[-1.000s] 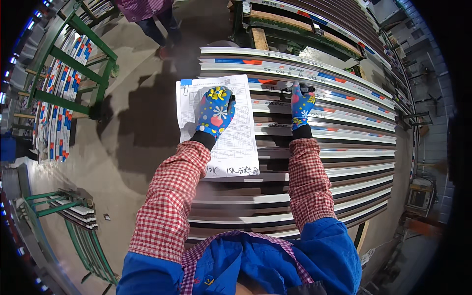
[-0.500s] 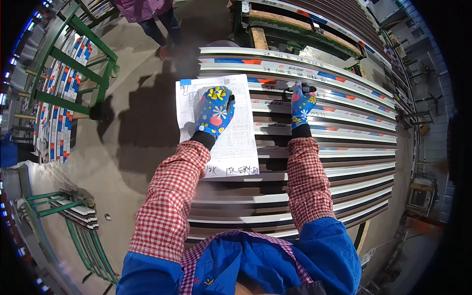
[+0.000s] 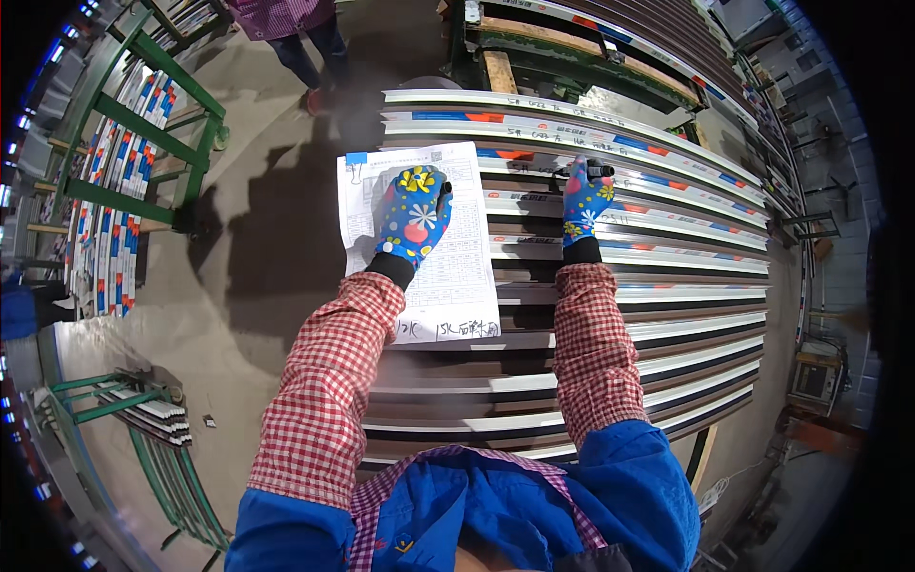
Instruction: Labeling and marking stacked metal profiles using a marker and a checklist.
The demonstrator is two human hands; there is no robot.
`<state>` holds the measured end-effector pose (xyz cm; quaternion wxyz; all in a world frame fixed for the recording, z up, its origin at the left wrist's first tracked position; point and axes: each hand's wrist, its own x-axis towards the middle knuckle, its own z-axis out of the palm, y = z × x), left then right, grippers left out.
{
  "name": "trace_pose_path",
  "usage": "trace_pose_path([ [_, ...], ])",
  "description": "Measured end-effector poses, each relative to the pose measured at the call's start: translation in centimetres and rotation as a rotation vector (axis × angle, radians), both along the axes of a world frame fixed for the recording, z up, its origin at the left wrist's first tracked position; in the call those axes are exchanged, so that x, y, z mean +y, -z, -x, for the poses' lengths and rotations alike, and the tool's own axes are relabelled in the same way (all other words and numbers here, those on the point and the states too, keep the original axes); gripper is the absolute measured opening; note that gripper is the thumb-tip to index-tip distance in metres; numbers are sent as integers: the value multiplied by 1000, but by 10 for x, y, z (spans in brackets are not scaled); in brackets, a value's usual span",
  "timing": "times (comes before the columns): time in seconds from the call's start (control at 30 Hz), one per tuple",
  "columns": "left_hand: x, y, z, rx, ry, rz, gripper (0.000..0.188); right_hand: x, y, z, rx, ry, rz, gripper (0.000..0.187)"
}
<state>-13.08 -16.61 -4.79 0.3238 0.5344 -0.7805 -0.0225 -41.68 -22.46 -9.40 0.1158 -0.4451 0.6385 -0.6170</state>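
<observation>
My left hand (image 3: 414, 217), in a flowered blue glove, is closed over a printed paper sheet (image 3: 448, 291) and covers its middle. A small black cap-like piece (image 3: 446, 188) pokes out by its thumb side. Beneath the sheet's right part lie long metal profiles (image 3: 534, 386) in white and dark brown, side by side. My right hand (image 3: 586, 203), gloved alike, grips a black marker (image 3: 600, 172) at one of the upper profiles. Handwriting shows on several of the profiles and along the sheet's lower edge. The marker's tip is too small to make out.
A green rack (image 3: 133, 114) with wrapped profiles stands at left, a lower green stand (image 3: 143, 405) nearer. Another green frame (image 3: 581, 62) bearing profiles is beyond the row. A person (image 3: 305, 43) in a checked garment stands at the far side. A white cable (image 3: 715, 491) lies lower right.
The sheet and my left hand sit very slightly further left and up in the picture. My right hand stays at nearly the same profile, the marker still in it.
</observation>
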Motion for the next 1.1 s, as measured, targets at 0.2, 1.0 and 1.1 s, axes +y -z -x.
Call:
trace_pose_path([
  [0.2, -3, -5, 24, 10, 33, -141, 27, -20, 49, 95, -697, -149, 255, 27],
  [1.0, -2, -4, 10, -22, 19, -73, 24, -17, 26, 50, -131, -54, 109, 21],
  [1.1, -1, -7, 11, -17, 18, -88, 24, -15, 26, 50, -210, -84, 192, 22],
])
